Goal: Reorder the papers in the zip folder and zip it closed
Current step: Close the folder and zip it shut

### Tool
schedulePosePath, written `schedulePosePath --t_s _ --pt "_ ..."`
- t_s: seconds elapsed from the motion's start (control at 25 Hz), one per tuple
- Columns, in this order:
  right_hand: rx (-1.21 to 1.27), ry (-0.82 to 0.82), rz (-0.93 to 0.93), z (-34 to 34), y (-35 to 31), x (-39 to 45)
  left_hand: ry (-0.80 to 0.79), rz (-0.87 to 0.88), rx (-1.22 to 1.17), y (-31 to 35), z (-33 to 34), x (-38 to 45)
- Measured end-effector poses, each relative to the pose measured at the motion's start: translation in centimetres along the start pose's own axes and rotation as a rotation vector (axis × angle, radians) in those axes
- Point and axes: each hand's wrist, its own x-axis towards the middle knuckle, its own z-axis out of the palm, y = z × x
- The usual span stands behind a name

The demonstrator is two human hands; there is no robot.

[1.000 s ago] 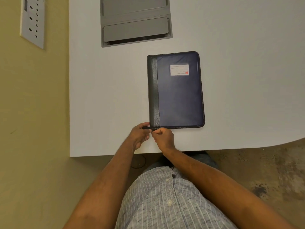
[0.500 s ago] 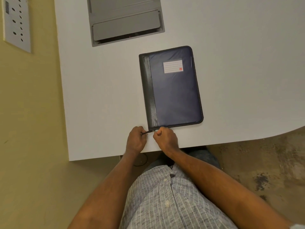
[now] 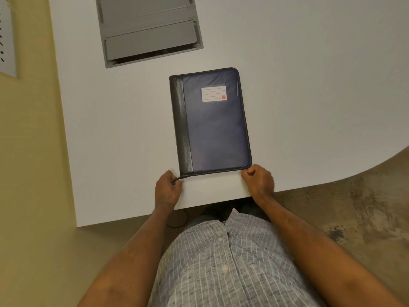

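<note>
A dark blue zip folder [image 3: 217,125] with a black spine strip and a white label lies shut and flat on the white table [image 3: 124,134]. No papers show. My left hand [image 3: 167,189] pinches the black zip tail that sticks out of the folder's near left corner. At the near right corner, my right hand [image 3: 258,181] has its fingers curled against the folder's edge, pinching what looks like the zip pull, which the fingers hide.
A grey hinged cable hatch [image 3: 148,32] is set into the table behind the folder. A white socket panel [image 3: 6,36] hangs on the yellow wall at the left. The table's near edge runs just under my hands, with bare floor at the right.
My right hand has slid along the folder's near edge from the left corner to the right corner. My left hand still holds the zip tail.
</note>
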Motion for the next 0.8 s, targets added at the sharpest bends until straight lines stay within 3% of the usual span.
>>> schedulePosePath --t_s 0.48,0.6,0.68,0.8 --pt "-0.055 -0.014 -0.286 -3.1 1.0 5.8 -0.010 -0.133 0.141 2.6 0.3 0.9" --pt "-0.076 -0.076 -0.338 -3.3 1.4 6.9 0.070 0.086 0.309 6.4 1.8 1.6" --pt "-0.073 -0.118 -0.361 -3.5 1.6 7.4 0.035 0.144 0.353 10.1 4.0 3.3" --pt "-0.072 -0.140 -0.382 -3.9 1.8 7.9 -0.062 -0.081 0.342 14.2 7.7 6.7"
